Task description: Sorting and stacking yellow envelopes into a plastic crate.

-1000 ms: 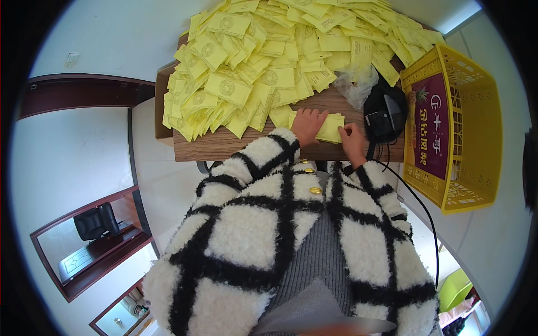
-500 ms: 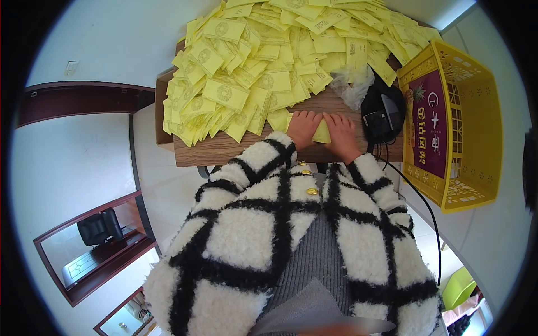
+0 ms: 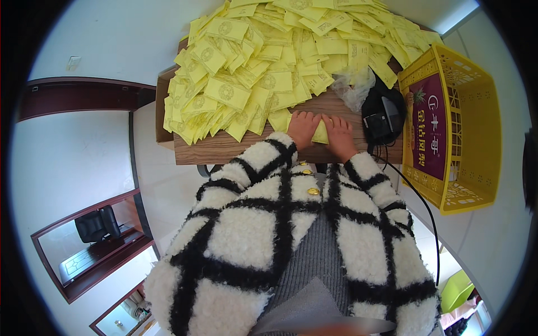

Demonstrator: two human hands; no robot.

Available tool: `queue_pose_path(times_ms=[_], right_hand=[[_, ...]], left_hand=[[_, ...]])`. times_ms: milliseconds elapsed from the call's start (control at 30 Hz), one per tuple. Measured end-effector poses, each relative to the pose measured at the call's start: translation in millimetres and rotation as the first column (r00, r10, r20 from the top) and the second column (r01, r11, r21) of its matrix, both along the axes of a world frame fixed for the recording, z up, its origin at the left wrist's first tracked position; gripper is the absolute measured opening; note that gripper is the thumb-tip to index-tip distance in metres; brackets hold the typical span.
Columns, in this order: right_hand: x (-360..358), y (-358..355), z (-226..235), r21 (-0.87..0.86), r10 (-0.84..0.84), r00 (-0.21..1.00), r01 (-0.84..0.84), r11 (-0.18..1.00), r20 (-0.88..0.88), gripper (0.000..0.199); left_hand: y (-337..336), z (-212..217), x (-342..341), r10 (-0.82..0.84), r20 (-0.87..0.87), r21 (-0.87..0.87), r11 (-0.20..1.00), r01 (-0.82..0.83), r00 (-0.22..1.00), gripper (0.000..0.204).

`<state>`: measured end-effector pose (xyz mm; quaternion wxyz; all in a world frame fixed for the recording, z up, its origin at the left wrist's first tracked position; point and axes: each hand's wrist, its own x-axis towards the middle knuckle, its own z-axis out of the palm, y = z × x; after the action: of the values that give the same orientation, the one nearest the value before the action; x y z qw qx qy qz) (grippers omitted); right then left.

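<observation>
A flat yellow packet (image 3: 321, 134) lies at the front edge of the brown wooden table, mostly covered by my two hands. My left hand (image 3: 303, 129) grips its left side, fingers bent over the top. My right hand (image 3: 339, 135) holds the right side, its fingers lying close together and pointing away from me. Both thumbs are hard to make out. Just beyond my hands, a big heap of similar yellow packets (image 3: 227, 95) with printed round marks covers much of the table (image 3: 210, 152).
Right of my hands are a crumpled clear plastic bag (image 3: 354, 92) and a black device (image 3: 384, 119) with a cable (image 3: 420, 199) running down. A yellow plastic crate (image 3: 476, 129) stands at the right. A cardboard box (image 3: 162, 109) sits beside the table's left end.
My right fingers have shifted slightly to the left over the packet, covering a little more of it. The left hand and the heap look the same.
</observation>
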<state>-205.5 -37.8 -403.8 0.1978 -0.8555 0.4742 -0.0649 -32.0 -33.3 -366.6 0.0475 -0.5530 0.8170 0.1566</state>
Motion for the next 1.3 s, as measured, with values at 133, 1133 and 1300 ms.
queue_pose_path(times_ms=[133,1133,1300], right_hand=[[-3.4,-0.2,10.5,0.078,-0.043,0.999,0.04,0.996,0.033,0.1],[-28.8,26.5,-28.3,0.447,-0.595,0.672,0.411,0.795,0.441,0.054],[-35.6,34.7,-28.1,0.509,-0.616,0.673,0.392,0.766,0.409,0.053]], left_hand=[[-4.4,20.1,7.6,0.052,-0.165,-0.182,0.98,-0.082,0.985,0.08],[-0.7,-22.3,92.2,0.081,0.253,0.174,0.976,-0.128,0.964,0.065],[-8.5,-25.5,91.0,0.072,0.264,0.167,0.979,-0.119,0.962,0.052]])
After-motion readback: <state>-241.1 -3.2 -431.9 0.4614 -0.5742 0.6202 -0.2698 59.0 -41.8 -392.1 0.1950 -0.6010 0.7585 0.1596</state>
